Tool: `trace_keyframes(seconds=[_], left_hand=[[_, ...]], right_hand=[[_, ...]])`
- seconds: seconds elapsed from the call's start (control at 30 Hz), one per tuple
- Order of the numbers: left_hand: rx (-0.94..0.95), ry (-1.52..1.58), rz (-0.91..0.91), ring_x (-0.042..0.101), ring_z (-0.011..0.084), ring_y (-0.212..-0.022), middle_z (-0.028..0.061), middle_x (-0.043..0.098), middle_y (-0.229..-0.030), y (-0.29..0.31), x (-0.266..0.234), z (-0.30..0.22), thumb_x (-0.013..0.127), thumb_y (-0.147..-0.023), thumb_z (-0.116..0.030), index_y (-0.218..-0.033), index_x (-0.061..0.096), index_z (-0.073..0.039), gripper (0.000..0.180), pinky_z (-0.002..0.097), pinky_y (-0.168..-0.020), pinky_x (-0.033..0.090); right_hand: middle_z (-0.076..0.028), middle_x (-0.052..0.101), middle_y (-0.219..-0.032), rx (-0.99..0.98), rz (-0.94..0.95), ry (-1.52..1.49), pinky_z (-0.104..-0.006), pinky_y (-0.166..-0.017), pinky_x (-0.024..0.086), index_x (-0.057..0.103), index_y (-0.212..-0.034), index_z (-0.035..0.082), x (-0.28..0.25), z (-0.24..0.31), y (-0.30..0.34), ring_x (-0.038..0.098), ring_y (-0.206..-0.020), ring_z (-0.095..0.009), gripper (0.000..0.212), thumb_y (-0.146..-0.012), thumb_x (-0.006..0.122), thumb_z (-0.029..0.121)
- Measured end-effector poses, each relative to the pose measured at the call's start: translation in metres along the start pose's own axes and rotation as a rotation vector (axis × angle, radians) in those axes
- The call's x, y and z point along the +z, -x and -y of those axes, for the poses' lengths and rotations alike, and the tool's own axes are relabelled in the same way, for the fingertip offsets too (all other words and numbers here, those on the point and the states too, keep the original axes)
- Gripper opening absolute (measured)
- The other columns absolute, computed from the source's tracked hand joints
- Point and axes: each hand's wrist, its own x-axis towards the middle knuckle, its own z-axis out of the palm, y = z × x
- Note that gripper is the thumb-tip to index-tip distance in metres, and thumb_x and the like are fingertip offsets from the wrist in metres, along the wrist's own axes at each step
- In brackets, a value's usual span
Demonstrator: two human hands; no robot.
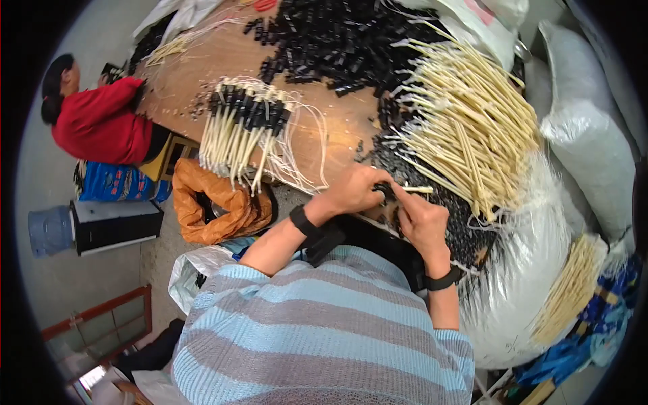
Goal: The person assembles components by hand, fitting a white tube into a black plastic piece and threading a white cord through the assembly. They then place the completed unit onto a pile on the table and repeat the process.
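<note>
Head view shows our left hand (356, 189) pinching a black piece (385, 190), right hand (425, 219) against it, grip unclear; we'd best align the pale stick (420, 190) at its three o'clock.

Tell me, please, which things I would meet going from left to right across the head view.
Blue water jug, bundle of black-banded sticks, left hand, right hand, upper-right whitish sack.

Grey wall (101, 50), red-framed glass panes (98, 332)
</note>
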Motion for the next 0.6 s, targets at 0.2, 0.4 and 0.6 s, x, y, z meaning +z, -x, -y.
trace_keyframes(seconds=[0.2, 0.4, 0.6], left_hand=[[-0.115, 0.007, -0.035, 0.063, 0.0380, -0.073, 0.0209, 0.065, -0.077, -0.003, 0.003, -0.003, 0.062, -0.066, -0.011, -0.094, 0.070, -0.005, 0.030, 0.0438, -0.066, 0.050], [-0.105, -0.082, -0.131, 0.064, 0.0371, -0.073, 0.0185, 0.065, -0.074, 0.010, -0.003, -0.004, 0.064, -0.067, -0.013, -0.089, 0.069, -0.005, 0.025, 0.0458, -0.063, 0.050], [0.054, -0.423, -0.199, 0.065, 0.0300, -0.069, 0.0109, 0.063, -0.072, 0.026, -0.011, -0.008, 0.063, -0.071, -0.009, -0.085, 0.065, -0.006, 0.014, 0.0403, -0.056, 0.051]], right_hand=[[-0.009, 0.049, -0.062, -0.138, -0.027, 0.257, -0.0336, -0.043, 0.037, 0.065, -0.121, 0.007, 0.013, -0.006, 0.004, 0.047, -0.044, -0.024, 0.049, -0.073, 0.063, -0.001], [-0.007, 0.050, -0.058, -0.044, -0.047, -0.096, -0.0282, -0.047, 0.038, 0.067, -0.117, 0.004, 0.021, 0.000, -0.005, 0.047, -0.047, -0.014, 0.038, -0.080, 0.065, -0.002], [0.009, 0.039, -0.064, 0.612, 0.131, -0.541, -0.0196, -0.049, 0.024, 0.060, -0.091, 0.000, 0.024, 0.025, -0.035, 0.032, -0.055, -0.001, 0.010, -0.085, 0.067, 0.002]])
